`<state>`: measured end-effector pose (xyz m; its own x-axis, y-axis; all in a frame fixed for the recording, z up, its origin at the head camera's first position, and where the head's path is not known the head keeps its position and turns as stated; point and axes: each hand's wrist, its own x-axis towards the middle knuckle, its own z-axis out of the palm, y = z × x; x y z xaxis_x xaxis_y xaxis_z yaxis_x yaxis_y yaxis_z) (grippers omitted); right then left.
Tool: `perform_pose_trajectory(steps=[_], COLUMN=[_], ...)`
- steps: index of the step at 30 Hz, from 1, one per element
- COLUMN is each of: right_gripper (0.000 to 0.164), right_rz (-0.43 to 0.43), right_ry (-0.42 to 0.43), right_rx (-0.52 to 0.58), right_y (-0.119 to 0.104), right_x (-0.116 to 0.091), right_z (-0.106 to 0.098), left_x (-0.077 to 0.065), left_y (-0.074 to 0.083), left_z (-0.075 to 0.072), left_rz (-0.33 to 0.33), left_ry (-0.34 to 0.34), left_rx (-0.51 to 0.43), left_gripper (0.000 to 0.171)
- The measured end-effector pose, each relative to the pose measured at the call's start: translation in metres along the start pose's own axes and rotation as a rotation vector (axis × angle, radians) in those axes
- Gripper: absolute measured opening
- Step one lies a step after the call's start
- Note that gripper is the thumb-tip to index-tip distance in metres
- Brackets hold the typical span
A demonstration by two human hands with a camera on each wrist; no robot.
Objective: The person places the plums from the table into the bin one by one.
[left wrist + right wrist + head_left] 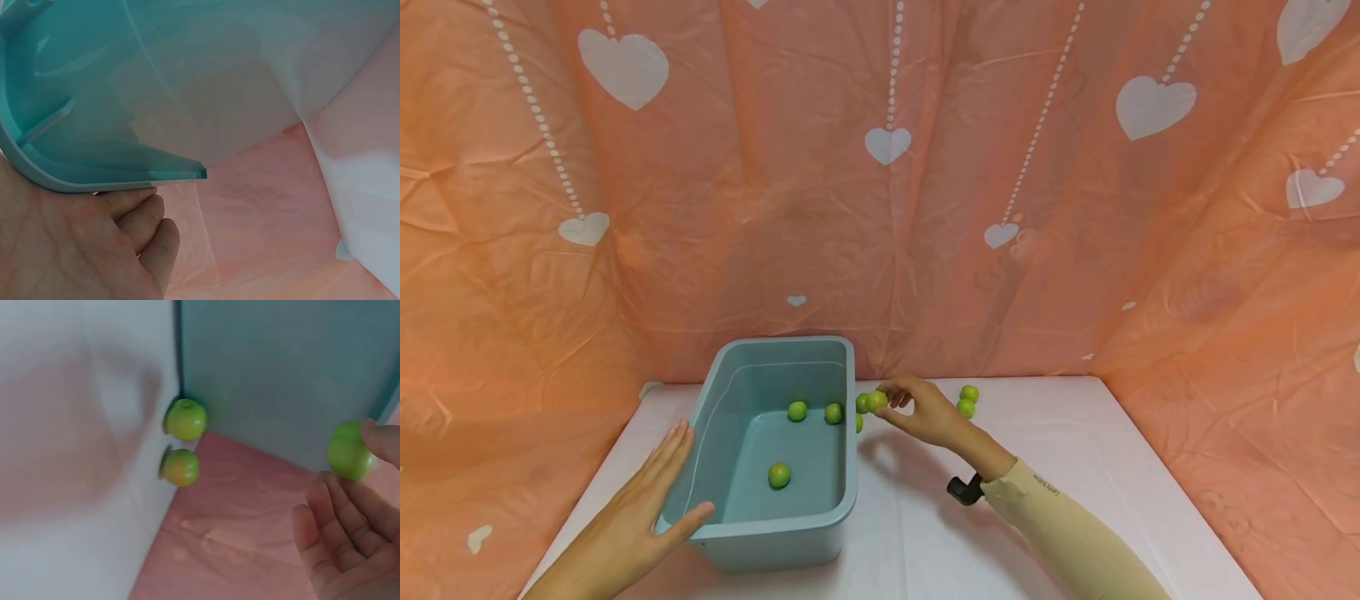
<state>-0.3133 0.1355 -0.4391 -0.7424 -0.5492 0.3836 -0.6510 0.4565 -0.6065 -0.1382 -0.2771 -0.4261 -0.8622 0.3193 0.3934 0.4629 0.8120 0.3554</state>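
Observation:
My right hand (928,414) pinches a small round green fruit (350,453) between thumb and fingertips, just outside the right wall of a blue-grey plastic tub (848,450). Two more green fruits sit on the table against that wall, a nearer one (186,419) and a farther one (180,467). Inside the tub are three others: one fruit (779,476) toward the front, one (797,411) at the back, and one (833,413) by the right wall. With fingers straight, my left hand (643,504) rests on the tub's left rim, thumb over the front corner.
Two green fruits (967,401) lie together on the white tabletop (1060,467), to the right of my right hand. A peach-coloured curtain (820,208) with white hearts closes off the back and both sides. A black wrist mount (966,490) hangs under my right forearm.

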Motion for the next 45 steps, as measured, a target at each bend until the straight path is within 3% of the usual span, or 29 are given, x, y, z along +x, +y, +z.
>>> perform_pose_trajectory(steps=[11, 19, 27, 34, 45], right_gripper=[0.030, 0.028, 0.030, 0.031, 0.032], right_rz=[-0.047, -0.110, -0.129, -0.176, -0.224], right_ry=[0.031, 0.141, 0.140, 0.094, -0.069], right_rx=[0.029, 0.042, 0.056, 0.053, 0.014], right_y=[-0.024, -0.033, -0.042, -0.055, -0.072], right_x=[0.005, 0.011, 0.017, 0.028, 0.042], right_z=[-0.006, -0.010, -0.011, -0.007, 0.009], left_x=[0.001, 0.001, 0.000, 0.001, 0.002], left_y=[-0.001, -0.001, -0.002, -0.001, -0.001], left_z=[0.000, 0.000, 0.000, 0.000, 0.001], left_rz=[-0.010, -0.001, 0.010, 0.011, 0.007], left_ry=[-0.008, -0.004, 0.007, 0.003, -0.011], left_rx=[0.024, 0.032, 0.046, 0.057, 0.077], left_gripper=[0.099, 0.099, 0.099, 0.099, 0.097])
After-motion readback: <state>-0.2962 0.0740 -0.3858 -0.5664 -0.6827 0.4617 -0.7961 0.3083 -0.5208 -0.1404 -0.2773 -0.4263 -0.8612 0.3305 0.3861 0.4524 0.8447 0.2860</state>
